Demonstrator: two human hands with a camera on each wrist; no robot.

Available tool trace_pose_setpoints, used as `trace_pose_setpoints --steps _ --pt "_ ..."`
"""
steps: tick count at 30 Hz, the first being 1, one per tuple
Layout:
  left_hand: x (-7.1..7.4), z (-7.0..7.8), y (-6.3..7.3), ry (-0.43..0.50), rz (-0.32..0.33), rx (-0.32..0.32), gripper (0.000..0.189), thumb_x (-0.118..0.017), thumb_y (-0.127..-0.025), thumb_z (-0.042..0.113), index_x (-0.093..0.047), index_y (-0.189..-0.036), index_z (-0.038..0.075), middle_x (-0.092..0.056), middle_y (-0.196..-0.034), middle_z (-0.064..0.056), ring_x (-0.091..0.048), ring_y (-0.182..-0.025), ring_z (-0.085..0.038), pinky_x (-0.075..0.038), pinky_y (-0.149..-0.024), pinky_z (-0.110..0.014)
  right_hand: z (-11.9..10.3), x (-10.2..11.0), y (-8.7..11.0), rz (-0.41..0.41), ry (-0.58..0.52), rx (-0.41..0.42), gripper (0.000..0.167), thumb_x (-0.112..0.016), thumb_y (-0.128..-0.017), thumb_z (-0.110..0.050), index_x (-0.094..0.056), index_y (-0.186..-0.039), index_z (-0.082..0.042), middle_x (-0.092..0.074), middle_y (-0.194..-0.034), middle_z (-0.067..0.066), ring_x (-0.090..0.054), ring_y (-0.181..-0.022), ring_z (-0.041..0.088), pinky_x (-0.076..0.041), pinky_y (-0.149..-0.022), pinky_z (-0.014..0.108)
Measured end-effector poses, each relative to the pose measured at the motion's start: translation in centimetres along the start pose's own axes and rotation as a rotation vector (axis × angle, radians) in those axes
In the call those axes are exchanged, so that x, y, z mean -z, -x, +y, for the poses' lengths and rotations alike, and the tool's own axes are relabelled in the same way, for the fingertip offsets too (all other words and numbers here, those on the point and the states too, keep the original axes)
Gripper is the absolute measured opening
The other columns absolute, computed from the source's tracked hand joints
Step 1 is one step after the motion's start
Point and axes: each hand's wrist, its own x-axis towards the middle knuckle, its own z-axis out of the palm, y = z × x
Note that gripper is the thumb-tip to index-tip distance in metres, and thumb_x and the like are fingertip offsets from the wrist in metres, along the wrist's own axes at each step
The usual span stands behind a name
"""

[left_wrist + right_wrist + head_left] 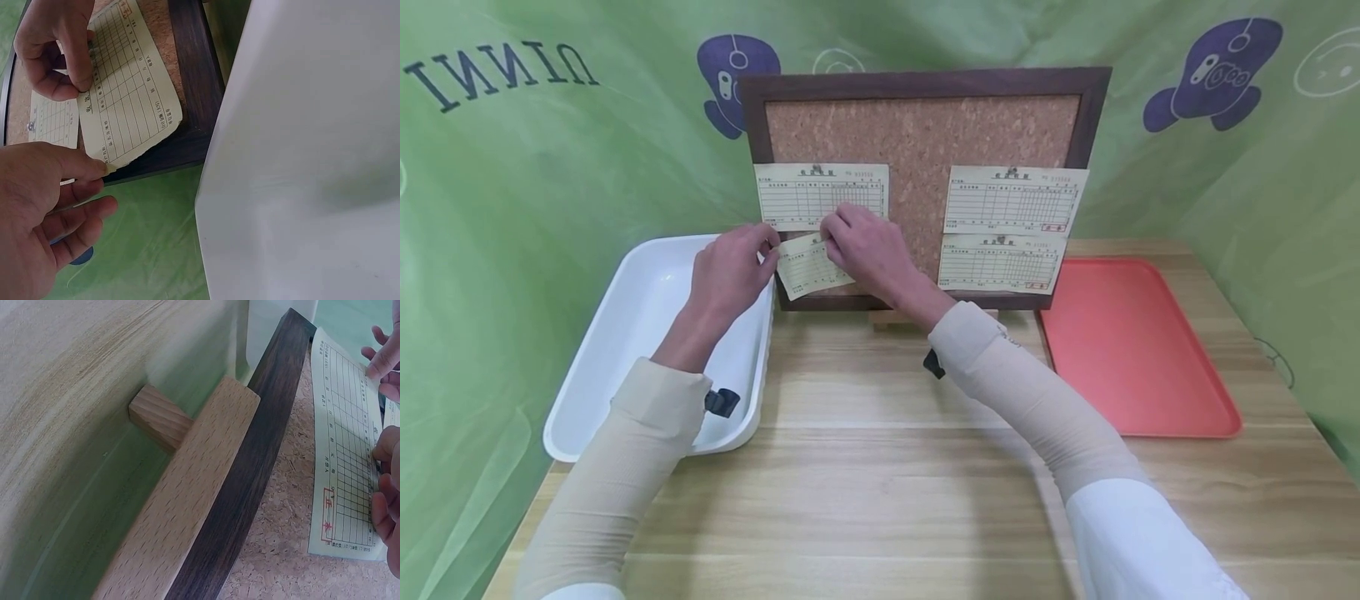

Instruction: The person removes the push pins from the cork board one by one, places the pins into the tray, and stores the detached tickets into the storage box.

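A pale yellow receipt slip (808, 268) lies tilted across the lower left of a framed corkboard (917, 133). My left hand (730, 275) pinches the slip's upper left corner between thumb and forefinger, with the other fingers loosely bent. At the middle of its top edge my right hand (868, 250) has thumb and fingers drawn together, and a small dark pushpin (83, 92) shows at the thumb tip, mostly hidden. Directly above is another slip (790, 200), pinned at its top. Two more slips, an upper one (1011, 202) and a lower one (1000, 265), hang pinned on the right.
The corkboard leans upright on a wooden stand (187, 487). A deep white tray (587, 375) stands at the left, partly under my left forearm. To the right lies a flat red tray (1135, 350). Green printed cloth (587, 183) surrounds the wooden table (865, 483).
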Motion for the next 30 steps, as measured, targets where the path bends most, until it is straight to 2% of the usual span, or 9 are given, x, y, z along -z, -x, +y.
trace_pose_setpoints --steps 7,13,21,26,30 --pt "-0.08 -0.14 -0.14 0.003 0.0 0.003 0.011 -0.063 -0.095 0.004 -0.07 -0.104 0.006 -0.072 -0.094 -0.011 -0.065 -0.076 -0.031 -0.05 -0.059 -0.052 0.19 -0.04 -0.02 -0.008 0.013 0.018 0.015 -0.054 -0.102 -0.01 -0.069 -0.1 -0.009 -0.06 -0.091 0.002 -0.053 -0.077 0.017 -0.045 -0.057 0.027" --pt "-0.05 -0.05 -0.11 0.001 -0.01 0.011 0.012 -0.062 -0.095 0.004 -0.07 -0.105 0.006 -0.072 -0.095 -0.011 -0.065 -0.079 -0.031 -0.051 -0.06 -0.053 0.29 -0.24 0.16 -0.021 0.038 0.052 0.015 -0.055 -0.1 -0.01 -0.07 -0.1 -0.009 -0.062 -0.094 0.004 -0.056 -0.086 0.019 -0.048 -0.063 0.027" --pt "-0.04 -0.03 -0.09 0.009 -0.014 0.011 0.012 -0.064 -0.095 0.004 -0.071 -0.104 0.005 -0.072 -0.094 -0.01 -0.065 -0.079 -0.03 -0.051 -0.06 -0.051 0.44 -0.61 0.28 0.024 0.033 0.083 0.014 -0.056 -0.099 -0.01 -0.07 -0.099 -0.008 -0.065 -0.094 0.005 -0.058 -0.084 0.02 -0.049 -0.063 0.027" --pt "-0.06 -0.11 -0.09 0.056 -0.013 0.011 0.011 -0.063 -0.094 0.003 -0.071 -0.102 0.005 -0.072 -0.093 -0.01 -0.065 -0.08 -0.028 -0.051 -0.061 -0.049 0.47 -0.67 0.45 0.044 0.023 0.107 0.012 -0.057 -0.096 -0.008 -0.069 -0.096 -0.007 -0.064 -0.092 0.004 -0.055 -0.08 0.019 -0.046 -0.063 0.026" --pt "-0.1 -0.34 -0.07 0.155 0.005 0.02 0.01 -0.064 -0.094 0.004 -0.072 -0.099 0.004 -0.072 -0.089 -0.011 -0.066 -0.079 -0.026 -0.051 -0.066 -0.044 0.4 -0.41 0.49 0.038 -0.016 0.087 0.012 -0.058 -0.095 -0.008 -0.069 -0.095 -0.008 -0.065 -0.092 0.004 -0.057 -0.084 0.02 -0.048 -0.07 0.027"
